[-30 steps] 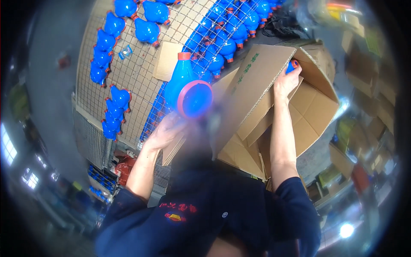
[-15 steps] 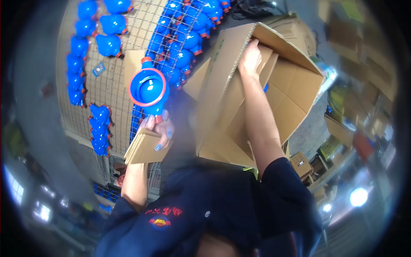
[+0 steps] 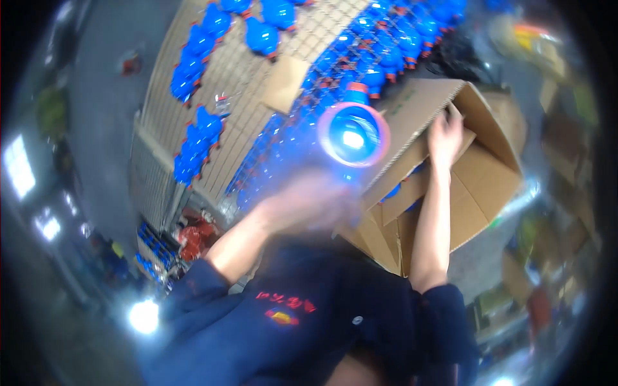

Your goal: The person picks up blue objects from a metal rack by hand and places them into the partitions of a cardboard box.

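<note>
My left hand is smeared by motion beside the near left side of a cardboard box. A blue valve body with a pinkish-orange ring round its wide mouth and a red-capped end stands out from its fingers. The thin cardboard pieces seen in that hand earlier are lost in the blur. My right hand reaches into the open cardboard box, its fingers curled at the top of an upright cardboard sheet along the inside wall. Blue parts show between sheets down in the box.
A wire-mesh rack on the left bears rows of blue valve bodies and a flat cardboard piece. More blue bodies crowd its far side. Something red lies beside the rack's near end. Blurred cartons stand at the right.
My left hand has swung right toward the box, and the valve body has moved with it. My right hand stays inside the box. The whole view has turned.
</note>
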`<state>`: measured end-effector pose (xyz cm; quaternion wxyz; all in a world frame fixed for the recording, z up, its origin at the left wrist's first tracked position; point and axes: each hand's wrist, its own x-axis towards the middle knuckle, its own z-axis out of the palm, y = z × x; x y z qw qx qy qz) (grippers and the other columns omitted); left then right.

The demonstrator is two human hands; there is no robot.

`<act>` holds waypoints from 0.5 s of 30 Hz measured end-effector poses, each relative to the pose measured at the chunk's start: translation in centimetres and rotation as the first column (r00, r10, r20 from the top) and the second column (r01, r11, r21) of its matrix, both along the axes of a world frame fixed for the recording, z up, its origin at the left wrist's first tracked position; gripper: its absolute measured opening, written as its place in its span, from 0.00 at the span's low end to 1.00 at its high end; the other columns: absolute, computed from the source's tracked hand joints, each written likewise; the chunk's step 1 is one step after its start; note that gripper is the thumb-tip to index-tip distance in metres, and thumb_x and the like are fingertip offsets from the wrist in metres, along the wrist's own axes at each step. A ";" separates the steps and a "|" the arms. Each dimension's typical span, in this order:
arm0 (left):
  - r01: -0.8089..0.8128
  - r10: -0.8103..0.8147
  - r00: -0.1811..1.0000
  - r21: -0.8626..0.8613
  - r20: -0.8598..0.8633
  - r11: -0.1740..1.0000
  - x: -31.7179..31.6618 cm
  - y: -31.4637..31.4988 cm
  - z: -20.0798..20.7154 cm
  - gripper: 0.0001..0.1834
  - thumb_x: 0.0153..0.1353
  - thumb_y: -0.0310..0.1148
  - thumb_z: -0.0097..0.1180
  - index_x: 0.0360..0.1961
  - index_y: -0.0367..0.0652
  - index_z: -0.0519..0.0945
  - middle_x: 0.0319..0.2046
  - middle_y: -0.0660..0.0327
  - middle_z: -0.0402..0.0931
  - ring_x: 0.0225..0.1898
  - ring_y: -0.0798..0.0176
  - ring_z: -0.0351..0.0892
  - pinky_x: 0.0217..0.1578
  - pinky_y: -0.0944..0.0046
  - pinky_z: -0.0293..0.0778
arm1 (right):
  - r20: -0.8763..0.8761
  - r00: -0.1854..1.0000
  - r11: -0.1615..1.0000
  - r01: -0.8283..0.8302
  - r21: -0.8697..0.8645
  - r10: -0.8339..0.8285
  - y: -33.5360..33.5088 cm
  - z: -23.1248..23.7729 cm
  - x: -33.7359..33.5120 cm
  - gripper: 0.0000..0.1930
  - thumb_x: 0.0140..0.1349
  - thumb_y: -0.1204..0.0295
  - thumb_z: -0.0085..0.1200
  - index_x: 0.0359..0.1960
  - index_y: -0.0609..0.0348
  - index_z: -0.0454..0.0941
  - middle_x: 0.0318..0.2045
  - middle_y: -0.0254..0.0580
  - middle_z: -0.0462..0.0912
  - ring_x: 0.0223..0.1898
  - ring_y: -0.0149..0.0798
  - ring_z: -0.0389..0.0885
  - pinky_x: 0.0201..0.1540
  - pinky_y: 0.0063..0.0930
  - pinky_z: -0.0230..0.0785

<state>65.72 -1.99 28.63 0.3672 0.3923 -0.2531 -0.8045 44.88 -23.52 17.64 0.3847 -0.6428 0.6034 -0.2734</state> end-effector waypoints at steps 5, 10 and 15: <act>0.121 -0.088 0.902 0.053 -0.424 0.991 -6.8 -2.9 5.7 0.23 0.73 0.48 0.41 0.47 0.36 0.73 0.30 0.57 0.82 0.33 0.65 0.79 0.39 0.62 0.73 | 0.692 0.102 0.511 -0.598 0.617 -0.715 8.5 11.4 0.4 0.36 0.67 0.43 0.40 0.52 0.70 0.74 0.55 0.60 0.75 0.58 0.58 0.73 0.55 0.53 0.71; 0.163 -0.275 0.546 0.222 0.791 0.961 3.6 0.4 1.2 0.18 0.61 0.38 0.56 0.47 0.37 0.78 0.42 0.48 0.81 0.41 0.53 0.81 0.41 0.52 0.76 | 0.630 0.044 0.628 -0.047 0.777 -0.775 8.7 9.8 -4.7 0.19 0.58 0.54 0.50 0.33 0.61 0.76 0.41 0.55 0.79 0.47 0.56 0.77 0.55 0.54 0.69; -0.260 -0.137 -0.345 0.046 0.929 0.964 22.1 15.3 -11.1 0.43 0.56 0.49 0.64 0.64 0.31 0.63 0.56 0.35 0.68 0.58 0.38 0.69 0.58 0.50 0.66 | 0.483 0.553 0.729 0.435 0.528 -0.679 3.4 5.1 -10.4 0.13 0.63 0.65 0.51 0.41 0.63 0.76 0.43 0.55 0.83 0.49 0.49 0.79 0.57 0.39 0.69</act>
